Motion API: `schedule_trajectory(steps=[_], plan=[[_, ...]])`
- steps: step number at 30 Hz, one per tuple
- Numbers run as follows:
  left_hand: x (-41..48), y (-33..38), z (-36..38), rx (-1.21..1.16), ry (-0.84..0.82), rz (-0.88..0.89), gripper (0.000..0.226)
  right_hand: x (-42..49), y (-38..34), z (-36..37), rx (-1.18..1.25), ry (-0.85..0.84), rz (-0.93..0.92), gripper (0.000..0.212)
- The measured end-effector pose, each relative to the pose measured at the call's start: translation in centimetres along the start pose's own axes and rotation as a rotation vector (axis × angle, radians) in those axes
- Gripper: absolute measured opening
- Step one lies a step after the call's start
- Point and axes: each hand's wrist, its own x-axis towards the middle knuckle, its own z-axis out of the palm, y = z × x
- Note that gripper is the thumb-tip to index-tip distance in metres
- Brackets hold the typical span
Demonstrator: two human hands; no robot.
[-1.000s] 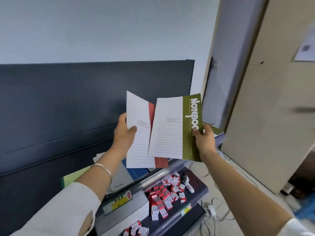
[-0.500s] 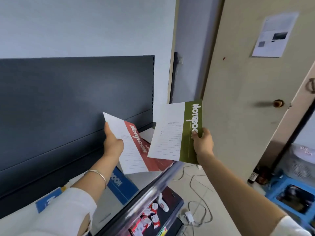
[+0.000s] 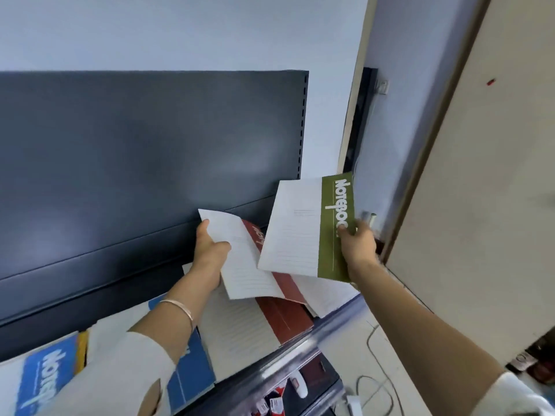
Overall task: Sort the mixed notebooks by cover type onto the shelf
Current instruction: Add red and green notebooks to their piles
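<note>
Notebooks lay nearest me along the shelf (image 3: 294, 340): a blue one (image 3: 39, 382) at the left end, another blue (image 3: 192, 376) under my left forearm, then a red stack (image 3: 285, 318) further right, all flat behind the metal front rail. Above that stack my left hand (image 3: 210, 250) gripped a red notebook (image 3: 255, 259) by its white edge, thumb on top, the cover bowed and tilted down toward the reds. My right hand (image 3: 357, 241) pinched a green notebook (image 3: 312, 229) at its green strip, held up and apart from the shelf, overlapping the red one in view (touching or not, I could not tell).

I judged I was mid-placing: the red was about to join its stack, which called for lowering it square and letting go. The green needed its own spot; I saw no green pile.

Each cover was half white ruled panel, half colour band with white lettering. Behind rose the dark back panel (image 3: 135, 160), then the pale wall (image 3: 180, 31).
</note>
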Motion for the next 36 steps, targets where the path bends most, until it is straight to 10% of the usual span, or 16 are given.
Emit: schedule_trajectory(steps=[7, 18, 24, 36], plan=[[-1.7, -0.8, 2.1, 0.074, 0.054, -0.070, 0.073, 5.3, 0.3, -1.0, -0.014, -0.219, -0.062, 0.026], [-5.6, -4.4, 3.9, 1.252, 0.055, 0.008, 0.070, 6.8, 4.3, 0.4, -0.231, -0.492, -0.045, 0.030], [-6.1, -5.1, 8.0, 1.375, -0.374, 0.089, 0.059, 8.5, 4.9, -0.6, -0.390, -0.570, -0.130, 0.035], [-6.7, -5.3, 4.1, 1.382, -0.384, -0.009, 0.068, 10.2, 7.2, -0.9, -0.732, -0.538, -0.257, 0.029]])
